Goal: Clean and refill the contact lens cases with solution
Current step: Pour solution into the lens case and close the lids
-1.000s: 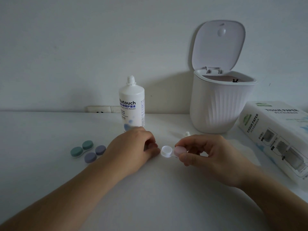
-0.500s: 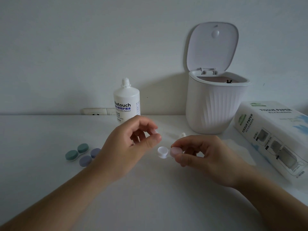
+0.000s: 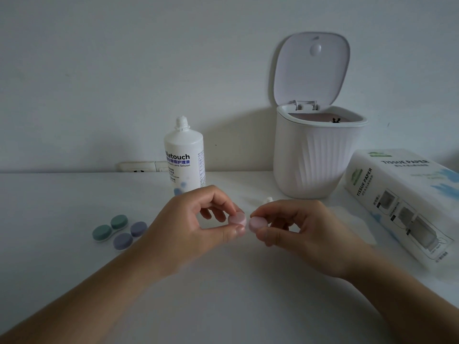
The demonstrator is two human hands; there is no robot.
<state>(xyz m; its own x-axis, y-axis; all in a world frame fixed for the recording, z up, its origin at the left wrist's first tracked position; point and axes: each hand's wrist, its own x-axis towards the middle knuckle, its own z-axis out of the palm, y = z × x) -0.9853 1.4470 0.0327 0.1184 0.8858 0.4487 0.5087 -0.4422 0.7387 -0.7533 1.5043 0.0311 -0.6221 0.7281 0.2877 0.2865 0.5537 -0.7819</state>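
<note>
White table [image 3: 62, 281], bare toward its near edge. Left hand [image 3: 196, 227] pinches the left pink cap [image 3: 237, 218]; right hand [image 3: 303, 232] pinches the right cap [image 3: 257, 223]. The pink lens case lies between them near centre, long axis left–right.

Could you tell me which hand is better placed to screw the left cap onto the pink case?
Left. The left hand already pinches that pink cap over its well, while the right hand grips the case's other, capped side and can steady it.
</note>
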